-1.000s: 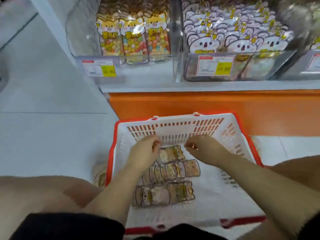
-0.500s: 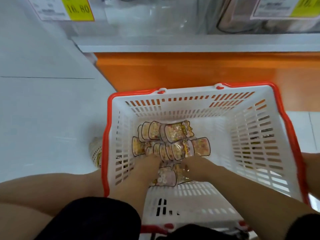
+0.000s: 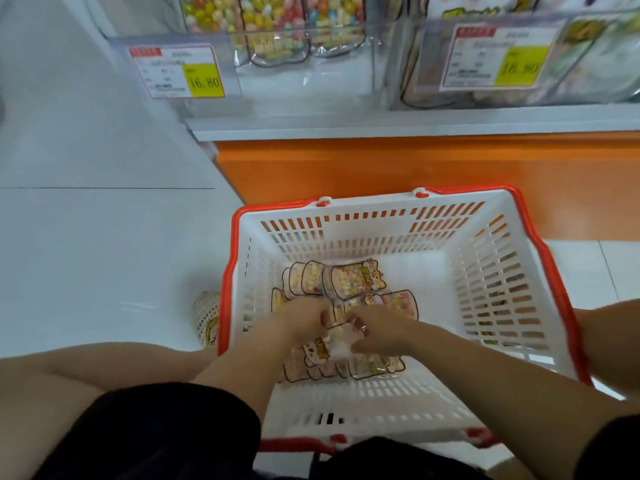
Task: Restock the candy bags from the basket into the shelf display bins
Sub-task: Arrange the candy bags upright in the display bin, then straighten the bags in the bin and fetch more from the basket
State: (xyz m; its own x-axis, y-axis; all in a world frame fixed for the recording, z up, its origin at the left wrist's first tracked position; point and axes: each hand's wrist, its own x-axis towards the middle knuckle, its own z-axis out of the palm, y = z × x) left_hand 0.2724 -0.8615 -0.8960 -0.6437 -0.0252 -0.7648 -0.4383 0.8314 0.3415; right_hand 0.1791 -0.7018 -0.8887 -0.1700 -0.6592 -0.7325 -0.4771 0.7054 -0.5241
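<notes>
Head view: the white, red-rimmed basket [image 3: 381, 237] sits on the floor [image 3: 104, 254] below the shelf [image 3: 415, 123] and its clear bins [image 3: 304, 74]. Candy bags [image 3: 343, 280] lie heaped on the basket's bottom, left of middle. The left hand [image 3: 298, 323] and right hand [image 3: 381, 332] meet over the heap. Their fingers are bent down onto one pale bag [image 3: 337, 342] lying between the fingertips. Blur hides whether they clamp it.

Covered and cropped
Left hand [image 3: 300, 323] and right hand [image 3: 379, 331] cover middle candy bags [image 3: 346, 281]; top edge crops display bins [image 3: 304, 77].
</notes>
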